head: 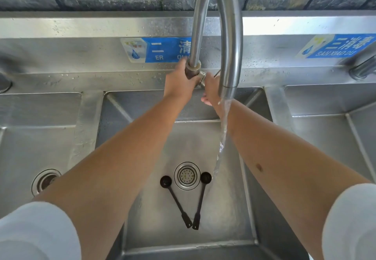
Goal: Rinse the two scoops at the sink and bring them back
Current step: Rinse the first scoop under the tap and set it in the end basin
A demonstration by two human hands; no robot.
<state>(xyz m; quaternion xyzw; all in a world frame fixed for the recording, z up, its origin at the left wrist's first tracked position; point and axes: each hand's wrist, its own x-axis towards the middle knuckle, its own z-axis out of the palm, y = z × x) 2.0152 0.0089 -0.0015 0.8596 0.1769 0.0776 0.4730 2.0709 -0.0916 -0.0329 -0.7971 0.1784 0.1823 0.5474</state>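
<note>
Step in hand, as judged: setting the water flow before rinsing. The left hand (179,80) is clamped around the base of the tap (215,26). The right hand (211,89) sits at the valve just beside it; whether its fingers are closed on the lever cannot be told. Water (222,135) runs from the spout, below the right hand. The two scoops (200,196) lie loose on the sink (230,219) floor, well below both hands, bowls flanking the drain (187,176), handle ends almost meeting. Neither is held. The stream lands just beside the right-side scoop.

Next move calls for releasing the tap, reaching down, and gripping each scoop by its handle to bring the bowls under the stream.
</note>
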